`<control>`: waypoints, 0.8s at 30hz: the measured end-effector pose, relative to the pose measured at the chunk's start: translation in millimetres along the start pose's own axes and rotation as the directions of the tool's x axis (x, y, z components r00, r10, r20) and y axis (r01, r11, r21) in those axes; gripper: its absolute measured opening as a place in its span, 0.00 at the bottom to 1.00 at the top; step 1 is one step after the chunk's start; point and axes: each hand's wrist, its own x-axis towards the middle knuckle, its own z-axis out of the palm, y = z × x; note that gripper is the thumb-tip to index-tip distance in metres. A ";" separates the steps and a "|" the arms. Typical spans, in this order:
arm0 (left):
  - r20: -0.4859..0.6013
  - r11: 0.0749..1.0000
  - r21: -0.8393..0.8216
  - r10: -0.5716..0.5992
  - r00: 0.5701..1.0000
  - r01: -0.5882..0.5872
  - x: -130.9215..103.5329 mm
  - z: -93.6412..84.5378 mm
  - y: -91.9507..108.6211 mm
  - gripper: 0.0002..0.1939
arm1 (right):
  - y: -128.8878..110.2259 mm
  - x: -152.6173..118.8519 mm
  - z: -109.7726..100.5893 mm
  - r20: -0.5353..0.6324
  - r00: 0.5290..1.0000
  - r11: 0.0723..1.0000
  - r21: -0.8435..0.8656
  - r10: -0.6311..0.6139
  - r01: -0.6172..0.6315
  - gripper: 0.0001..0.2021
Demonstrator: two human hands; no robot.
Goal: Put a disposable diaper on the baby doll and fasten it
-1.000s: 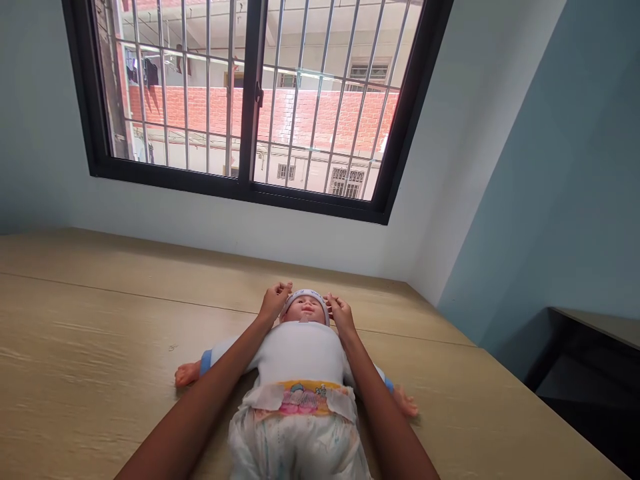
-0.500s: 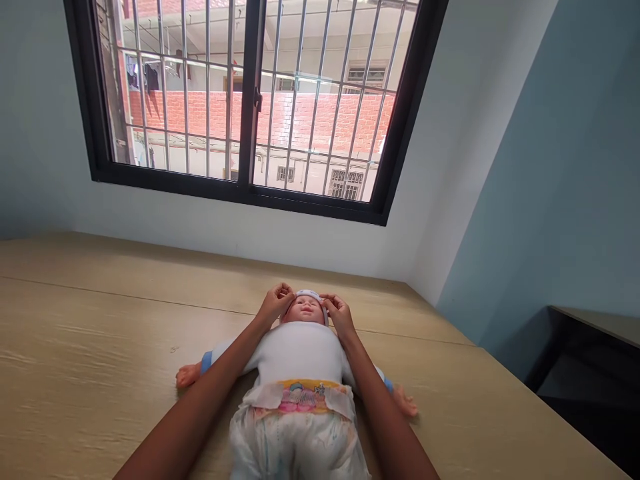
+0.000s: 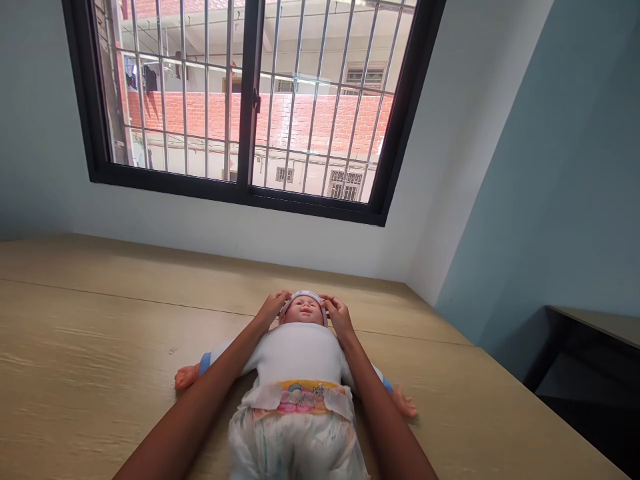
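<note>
A baby doll [image 3: 300, 353] in a white top with blue cuffs lies on its back, arms spread, its head toward the window. Round its lower body is a white diaper [image 3: 300, 440] with a colourful waistband. A white hat [image 3: 306, 293] sits on the doll's head, framing the face. At the hat's left edge my left hand [image 3: 275, 306] has its fingers bent against the fabric. My right hand [image 3: 339, 312] pinches the hat's right edge beside the doll's cheek. The tips of my left fingers are partly hidden.
The doll rests on a wooden table [image 3: 100, 373] with a seam across it. Behind stands a wall with a barred, black-framed window [image 3: 245, 193]. A dark piece of furniture [image 3: 590, 360] is at the right.
My left hand has shifted slightly, its fingers now flatter against the side of the hat. The right hand has barely moved.
</note>
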 end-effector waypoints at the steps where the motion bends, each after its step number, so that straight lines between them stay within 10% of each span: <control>1: 0.005 1.000 -0.001 -0.005 1.000 0.005 0.0 -0.6 -0.6 0.12 | 0.1 0.1 -0.3 -0.001 1.000 1.000 -0.001 0.001 -0.001 0.14; 24: 0.098 0.974 -0.224 -0.015 0.995 0.037 0.5 -8.9 1.2 0.15 | 5.3 4.0 -1.5 0.064 0.998 0.996 0.091 0.003 -0.009 0.14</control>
